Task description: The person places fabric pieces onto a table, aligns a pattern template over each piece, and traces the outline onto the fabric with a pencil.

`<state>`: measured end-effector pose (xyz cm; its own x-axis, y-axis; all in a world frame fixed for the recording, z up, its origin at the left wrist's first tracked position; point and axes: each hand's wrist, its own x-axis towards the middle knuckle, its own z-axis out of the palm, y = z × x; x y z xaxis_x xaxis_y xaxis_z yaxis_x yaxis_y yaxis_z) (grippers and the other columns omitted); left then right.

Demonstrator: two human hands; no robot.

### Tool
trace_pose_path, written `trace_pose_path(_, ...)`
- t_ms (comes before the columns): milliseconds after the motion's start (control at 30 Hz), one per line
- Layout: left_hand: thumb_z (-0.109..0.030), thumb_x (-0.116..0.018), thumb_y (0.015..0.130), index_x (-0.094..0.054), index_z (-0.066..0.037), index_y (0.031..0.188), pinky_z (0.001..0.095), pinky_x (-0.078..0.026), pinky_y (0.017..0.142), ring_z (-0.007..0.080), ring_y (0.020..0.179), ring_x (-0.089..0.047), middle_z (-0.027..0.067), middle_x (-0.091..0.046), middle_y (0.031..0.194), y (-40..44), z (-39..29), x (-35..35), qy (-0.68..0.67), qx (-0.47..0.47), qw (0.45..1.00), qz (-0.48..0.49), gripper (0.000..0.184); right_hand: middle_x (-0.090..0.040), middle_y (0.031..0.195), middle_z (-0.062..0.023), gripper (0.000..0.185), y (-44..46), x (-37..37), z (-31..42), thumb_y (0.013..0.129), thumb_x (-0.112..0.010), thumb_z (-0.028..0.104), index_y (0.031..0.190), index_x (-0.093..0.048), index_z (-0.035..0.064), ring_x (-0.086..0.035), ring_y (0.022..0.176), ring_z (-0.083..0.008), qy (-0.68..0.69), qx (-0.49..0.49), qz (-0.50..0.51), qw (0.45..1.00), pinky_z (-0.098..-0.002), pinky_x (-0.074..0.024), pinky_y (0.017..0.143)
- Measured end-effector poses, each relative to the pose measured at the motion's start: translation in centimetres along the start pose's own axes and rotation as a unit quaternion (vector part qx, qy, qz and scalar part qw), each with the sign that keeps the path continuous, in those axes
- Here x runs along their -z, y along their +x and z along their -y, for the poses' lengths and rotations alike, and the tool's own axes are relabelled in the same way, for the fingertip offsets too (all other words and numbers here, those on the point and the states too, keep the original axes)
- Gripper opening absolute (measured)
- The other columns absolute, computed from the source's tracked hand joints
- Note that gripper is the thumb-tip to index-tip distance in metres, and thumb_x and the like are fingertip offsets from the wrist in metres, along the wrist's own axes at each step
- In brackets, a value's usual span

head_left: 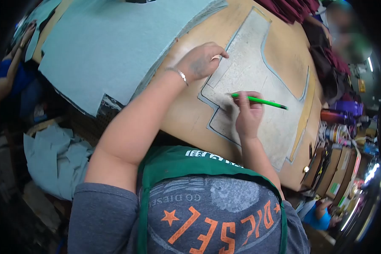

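Observation:
A pale, speckled pattern template [247,48] lies flat on the tan tabletop. Light blue-grey material [204,100] shows along its edges, with a dark line near the notched lower left corner. My left hand [201,61], with a bracelet at the wrist, rests at the template's left edge; its fingers are curled and the fingertips touch that edge. Between the fingers of my right hand [249,116] is a slim green pencil [266,102], slanted over the template, its black end to the right. The pencil's tip sits near the template's left part; whether it touches is unclear.
A broad stack of blue-grey sheets [110,46] covers the table's left side. Crumpled blue-grey material [57,156] hangs below it. Maroon cloth [283,8] lies at the far edge. Boxes [340,171] stand at right. Other people are at the left, upper right and lower right.

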<state>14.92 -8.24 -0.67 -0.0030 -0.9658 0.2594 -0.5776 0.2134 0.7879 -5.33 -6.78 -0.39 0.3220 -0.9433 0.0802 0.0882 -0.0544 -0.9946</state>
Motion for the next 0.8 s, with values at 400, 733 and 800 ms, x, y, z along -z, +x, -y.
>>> trace_pose_path(400,-0.052,-0.073,0.05,-0.021,-0.03,0.135,0.0714,-0.017,0.089,0.0387,0.13,-0.001,0.0064,-0.007,0.143,1.7,-1.5,0.5,0.293,0.066,0.895,0.33,0.102,-0.057,0.065,-0.0092,0.014,-2.7,-5.3,-2.8,0.079,-0.062,0.013,0.081,-0.053,0.002,-0.054,0.057,-0.0141,-0.22,0.042,-0.075,0.972,-0.0249,-0.043,0.054)
trace_pose_path(733,-0.053,-0.073,0.049,-0.02,-0.029,0.135,0.0711,-0.016,0.089,0.0401,0.13,0.0,0.0094,-0.007,0.143,1.6,-1.7,0.6,0.301,0.055,0.893,0.331,0.104,-0.053,0.064,-0.0081,0.015,-3.7,-3.9,-2.5,0.078,-0.062,0.012,0.075,-0.052,0.0015,-0.051,0.054,-0.0138,-0.258,0.02,-0.134,0.957,-0.0261,-0.0411,0.051)
trace_pose_path(800,-0.053,-0.074,0.049,-0.02,-0.029,0.135,0.0711,-0.016,0.089,0.0399,0.13,0.0,0.0094,-0.007,0.143,1.6,-1.7,0.7,0.297,0.052,0.894,0.331,0.104,-0.054,0.062,-0.009,0.016,-3.3,-5.2,-2.6,0.079,-0.062,0.013,0.076,-0.052,0.0015,-0.051,0.053,-0.015,-0.288,0.084,-0.117,0.947,-0.0269,-0.041,0.05)
